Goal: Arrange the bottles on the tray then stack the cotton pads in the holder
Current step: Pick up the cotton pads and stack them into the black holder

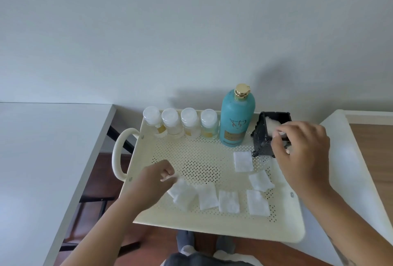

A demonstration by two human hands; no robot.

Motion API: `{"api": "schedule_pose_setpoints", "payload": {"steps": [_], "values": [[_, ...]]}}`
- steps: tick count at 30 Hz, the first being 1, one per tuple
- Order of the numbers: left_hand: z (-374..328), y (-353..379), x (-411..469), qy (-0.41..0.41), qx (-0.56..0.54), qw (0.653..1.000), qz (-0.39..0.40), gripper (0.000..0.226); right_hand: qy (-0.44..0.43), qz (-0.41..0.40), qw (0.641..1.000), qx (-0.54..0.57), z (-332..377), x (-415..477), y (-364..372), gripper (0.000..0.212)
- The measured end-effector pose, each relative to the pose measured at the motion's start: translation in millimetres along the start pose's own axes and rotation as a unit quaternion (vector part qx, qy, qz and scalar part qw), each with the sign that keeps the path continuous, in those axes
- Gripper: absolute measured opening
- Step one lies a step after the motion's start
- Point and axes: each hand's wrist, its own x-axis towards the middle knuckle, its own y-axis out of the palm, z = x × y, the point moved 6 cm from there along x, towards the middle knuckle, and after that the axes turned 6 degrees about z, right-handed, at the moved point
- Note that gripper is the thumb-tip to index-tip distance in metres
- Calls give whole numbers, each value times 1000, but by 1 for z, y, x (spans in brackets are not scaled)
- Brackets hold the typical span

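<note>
At the far right corner of the cream perforated metal tray (212,222): black square plastic holder (262,138), open at the top, with one white pad already inside (270,124). Right hand (302,155) over the holder's near rim, fingertips clamped on a white rectangular cotton pad (282,134) that is largely hidden by the fingers. Left hand (158,177) toward the near left corner, fingers curled, thumb and forefinger pinching a corner of the leftmost pad (182,196). Further loose pads (229,201) spread along the near edge and up the right side, lying flat and mostly apart. Four small clear bottles with white caps (189,123) and a tall turquoise bottle with a gold cap (236,121) in one row along the far edge; bottle step judged complete, stacking under way.

Possible faults from here:
- Tipping or sliding of the light holder under a sideways nudge from the right hand.
- Snagging of the held pad on the rim, leaving it folded instead of flat on the stack.
- Dragging of a second pad along with the leftmost pad, apparently overlapped by a neighbour.

Pads thin, soft and fibrous, slightly curled at the edges, probably easy to crease and too limp to drop squarely without guidance.
</note>
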Motion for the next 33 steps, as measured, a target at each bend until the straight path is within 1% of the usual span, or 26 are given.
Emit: {"api": "schedule_pose_setpoints", "payload": {"steps": [1,2,3,4,6,7,8,10,14,16,17,19,21,24,26,29,33], "values": [[-11,1,2,11,-37,999,4,11,-1,-4,1000,18,8,-5,-3,18],[-23,3,4,22,-70,997,11,11,-2,17,999,51,16,-10,-3,18],[-35,5,7,33,-104,994,19,11,9,65,992,105,23,-15,2,17],[-48,7,9,44,-142,989,28,11,39,133,975,173,29,-20,10,18],[-71,10,14,67,-211,974,49,12,122,271,913,279,37,-33,29,24],[-83,11,17,79,-233,967,60,13,158,317,883,309,38,-39,36,28],[-94,12,20,90,-248,962,70,13,185,341,859,335,37,-44,41,31],[-114,15,25,112,-266,953,93,14,216,344,831,381,34,-47,43,27],[-139,24,31,141,-258,946,140,14,241,330,812,417,26,-43,39,11],[-141,27,34,141,-266,943,140,16,234,325,816,416,23,-38,35,5],[-137,28,36,135,-273,943,132,17,230,311,827,407,20,-33,32,4],[-123,28,39,111,-260,954,103,19,227,257,866,364,8,-20,22,6],[-100,28,41,81,-199,975,64,18,235,184,896,330,-8,-5,11,6],[-59,30,41,35,-74,996,24,19,252,120,917,286,-30,11,4,9],[-34,36,38,10,-17,1000,15,23,268,102,921,262,-44,17,7,12],[-7,46,31,-23,47,999,11,33,280,97,926,236,-55,24,16,14],[8,54,27,-45,70,996,17,37,272,114,939,174,-59,28,25,10]]}}
